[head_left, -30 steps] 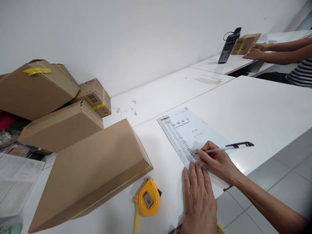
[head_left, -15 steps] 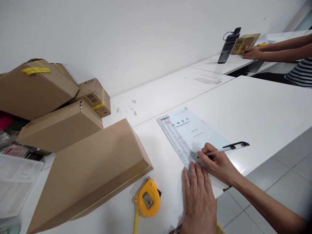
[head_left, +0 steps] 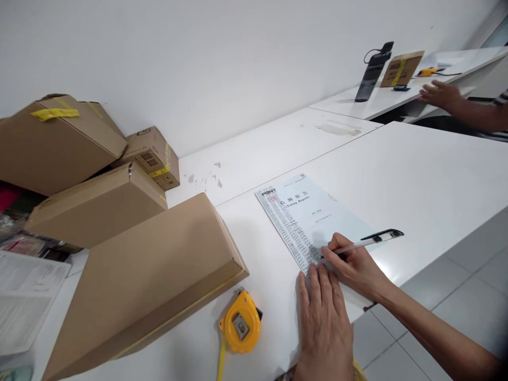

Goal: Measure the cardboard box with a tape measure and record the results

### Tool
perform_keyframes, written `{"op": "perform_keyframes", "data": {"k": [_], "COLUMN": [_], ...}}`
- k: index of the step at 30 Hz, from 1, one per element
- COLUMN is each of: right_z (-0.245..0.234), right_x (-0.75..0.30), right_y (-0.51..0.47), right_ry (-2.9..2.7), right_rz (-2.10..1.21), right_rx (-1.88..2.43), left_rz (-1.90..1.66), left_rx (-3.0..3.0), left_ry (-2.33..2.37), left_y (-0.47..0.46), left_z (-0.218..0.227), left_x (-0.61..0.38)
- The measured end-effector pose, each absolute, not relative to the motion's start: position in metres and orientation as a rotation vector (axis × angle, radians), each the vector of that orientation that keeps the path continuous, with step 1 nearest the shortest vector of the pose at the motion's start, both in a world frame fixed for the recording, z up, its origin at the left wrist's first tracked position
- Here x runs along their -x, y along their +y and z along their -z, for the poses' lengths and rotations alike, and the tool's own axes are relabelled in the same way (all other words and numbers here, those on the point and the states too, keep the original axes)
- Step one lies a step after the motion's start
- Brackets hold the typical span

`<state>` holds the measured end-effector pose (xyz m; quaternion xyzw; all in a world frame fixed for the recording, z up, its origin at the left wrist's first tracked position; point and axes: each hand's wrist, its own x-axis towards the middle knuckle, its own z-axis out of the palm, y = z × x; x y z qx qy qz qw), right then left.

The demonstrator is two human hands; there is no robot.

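A pen (head_left: 361,244) with a clear barrel and black cap end is pinched in my right hand (head_left: 353,267). Its tip touches the lower part of a pale blue report sheet (head_left: 313,211), which has a printed title and rows of small handwriting along its left side. My left hand (head_left: 323,317) lies flat, fingers stretched out, with the fingertips on the sheet's lower edge. Left of that hand sits a yellow tape measure (head_left: 241,323), a strip of its blade running toward the bottom of the view.
A large flat cardboard box (head_left: 159,270) lies left of the tape measure, with more boxes (head_left: 59,143) stacked behind. Printed papers (head_left: 27,301) are at far left. On a farther table stand a dark bottle (head_left: 371,76) and a small box (head_left: 401,70), near another person's hand (head_left: 440,95).
The other person's hands have come away from the small box, and one arm has moved right, blurred. A small dark object now shows beside that box. My hands have barely moved.
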<state>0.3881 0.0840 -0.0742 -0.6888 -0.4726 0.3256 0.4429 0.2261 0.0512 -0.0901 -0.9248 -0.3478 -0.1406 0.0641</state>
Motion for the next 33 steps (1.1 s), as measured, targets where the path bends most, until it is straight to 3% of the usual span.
{"op": "perform_keyframes", "data": {"k": [33], "right_z": [0.073], "right_x": [-0.389], "right_y": [0.085], "right_ry": [-1.178], "right_rz": [-0.708], "right_rx": [1.730], "left_rz": [0.340], "left_rx": [2.789], "left_ry": [-1.081], "left_y": [0.048], "left_z": [0.082], "left_x": [-0.226]}}
